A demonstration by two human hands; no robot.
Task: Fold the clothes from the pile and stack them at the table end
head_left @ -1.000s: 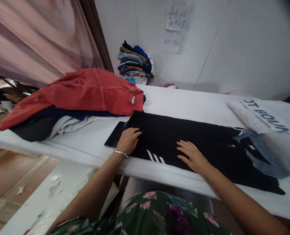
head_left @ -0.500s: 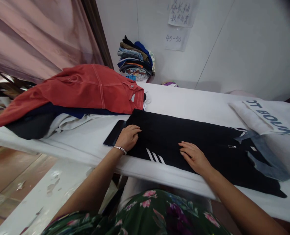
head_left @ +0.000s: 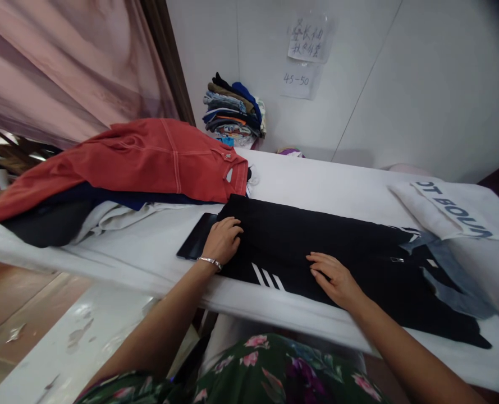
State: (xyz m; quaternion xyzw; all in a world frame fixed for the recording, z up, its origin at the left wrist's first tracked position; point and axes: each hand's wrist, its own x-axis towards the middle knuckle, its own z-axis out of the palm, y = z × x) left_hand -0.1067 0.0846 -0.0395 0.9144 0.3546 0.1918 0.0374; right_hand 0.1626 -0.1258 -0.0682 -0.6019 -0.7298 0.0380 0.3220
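Note:
A black garment (head_left: pixel 287 235) with white stripes and a small zip pull lies flattened lengthwise across the white-covered table. My left hand (head_left: pixel 223 240), with a bracelet at the wrist, rests on the garment's left end, its fingers laid out flat. Farther right, my right hand (head_left: pixel 331 278) lies on the middle of the same garment, fingers extended. Both hands are open and grip nothing. A dark flat panel (head_left: pixel 194 238) pokes out from beneath the garment's left end, beside my left hand. Under its right end, a grey-blue cloth (head_left: pixel 459 286) shows.
On the left of the table (head_left: pixel 312 179) lies a red jacket (head_left: pixel 148 160) over other clothes. Behind it stands a stack of folded clothes (head_left: pixel 234 109). White lettered fabric (head_left: pixel 455 207) is at the right. Handwritten papers (head_left: pixel 306 42) hang on the wall.
The camera has tilted up slightly, so the table and clothes sit a little lower in view. My hands remain on the black garment, with hardly any movement over it.

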